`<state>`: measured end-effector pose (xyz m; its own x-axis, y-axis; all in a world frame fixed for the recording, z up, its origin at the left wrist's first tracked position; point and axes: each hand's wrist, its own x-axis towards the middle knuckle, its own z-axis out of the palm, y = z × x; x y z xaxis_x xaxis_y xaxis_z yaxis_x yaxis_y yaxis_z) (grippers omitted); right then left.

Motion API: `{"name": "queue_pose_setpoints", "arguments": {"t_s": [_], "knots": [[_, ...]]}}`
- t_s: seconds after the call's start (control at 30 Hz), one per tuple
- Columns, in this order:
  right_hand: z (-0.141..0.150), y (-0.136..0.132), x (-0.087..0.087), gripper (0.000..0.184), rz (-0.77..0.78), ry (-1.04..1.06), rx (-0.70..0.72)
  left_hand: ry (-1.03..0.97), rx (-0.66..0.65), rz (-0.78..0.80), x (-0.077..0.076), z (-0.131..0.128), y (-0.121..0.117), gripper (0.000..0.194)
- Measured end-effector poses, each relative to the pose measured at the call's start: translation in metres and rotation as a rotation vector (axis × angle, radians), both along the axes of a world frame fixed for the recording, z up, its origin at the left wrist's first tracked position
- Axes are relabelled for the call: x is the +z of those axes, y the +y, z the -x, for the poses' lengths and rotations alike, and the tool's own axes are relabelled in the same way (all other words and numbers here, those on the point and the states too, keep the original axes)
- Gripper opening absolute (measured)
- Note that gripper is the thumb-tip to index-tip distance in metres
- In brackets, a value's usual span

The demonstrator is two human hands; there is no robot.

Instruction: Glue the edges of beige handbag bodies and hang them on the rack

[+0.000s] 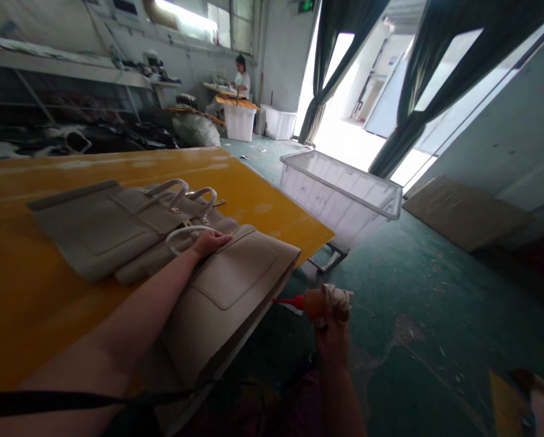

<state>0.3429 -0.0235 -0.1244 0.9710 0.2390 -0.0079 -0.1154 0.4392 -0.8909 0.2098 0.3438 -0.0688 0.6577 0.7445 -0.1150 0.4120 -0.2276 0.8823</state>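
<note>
A beige handbag (235, 276) with a stitched front panel lies at the table's near edge, its open side toward me. My left hand (211, 243) is closed on its top edge beside the handle (177, 240). In my right hand (333, 331) is a squeeze bottle (315, 303) with a red nozzle (292, 301) and a whitish wrapping round its rear. The nozzle tip points left, close to the bag's open edge; I cannot tell whether it touches. More beige handbags (103, 233) lie overlapping to the left, handles up.
The yellow tabletop (262, 206) slopes away to a corner. Beyond it on the green floor (390, 291) stands a large white plastic bin (339, 188). A person (241, 79) sits at the back near more white bins (239, 121). Dark curtains (330, 67) frame a bright doorway.
</note>
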Motion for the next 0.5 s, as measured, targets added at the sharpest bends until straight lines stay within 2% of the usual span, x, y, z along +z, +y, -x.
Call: {"name": "queue_pose_setpoints", "arguments": {"t_s": [0.27, 0.5], "knots": [[0.034, -0.002, -0.002, 0.062, -0.032, 0.104, 0.014, -0.014, -0.02, -0.033, 0.002, 0.0, -0.002, 0.052], [0.059, -0.005, 0.005, 0.057, -0.037, 0.134, 0.079, -0.027, -0.003, -0.056, 0.002, -0.002, -0.004, 0.052]]}}
